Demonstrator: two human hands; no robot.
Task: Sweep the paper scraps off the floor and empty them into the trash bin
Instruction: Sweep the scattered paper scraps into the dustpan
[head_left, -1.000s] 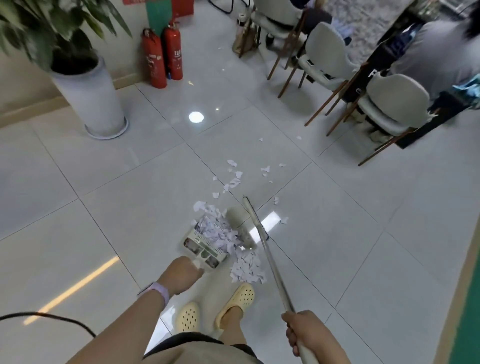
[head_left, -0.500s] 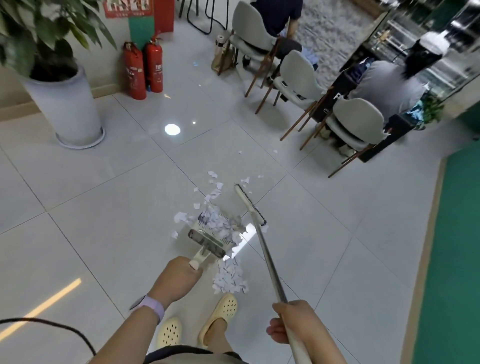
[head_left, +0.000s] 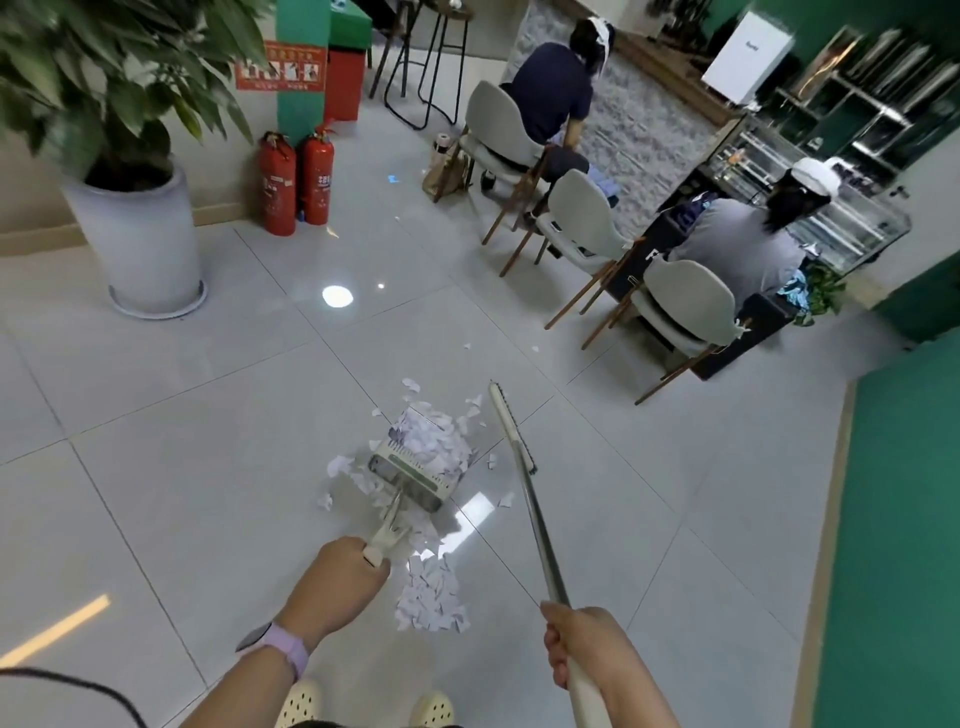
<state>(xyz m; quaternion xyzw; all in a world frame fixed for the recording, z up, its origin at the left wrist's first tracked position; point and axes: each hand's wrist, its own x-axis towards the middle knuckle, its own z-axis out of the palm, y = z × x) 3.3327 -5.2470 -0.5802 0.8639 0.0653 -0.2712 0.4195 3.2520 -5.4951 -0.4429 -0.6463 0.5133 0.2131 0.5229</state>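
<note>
My left hand (head_left: 340, 574) grips the short handle of a cream dustpan (head_left: 415, 467), which is heaped with white paper scraps. My right hand (head_left: 584, 647) grips the long metal handle of a broom, whose head (head_left: 511, 426) lies just right of the pan. A pile of scraps (head_left: 431, 597) lies on the floor below the pan, near my feet. Loose scraps (head_left: 415, 387) are scattered beyond the pan and to its left (head_left: 340, 465). No trash bin is in view that I can identify.
A large potted plant (head_left: 145, 239) stands at the far left, with two red fire extinguishers (head_left: 296, 182) beside it. Three grey chairs (head_left: 587, 228) and two seated people (head_left: 743, 244) are at the right. A green wall (head_left: 904, 519) borders the right side.
The view has tilted up and shows more of the room. The dustpan has lifted and moved forward, leaving a pile of scraps on the floor behind it. The broom head stays to its right.
</note>
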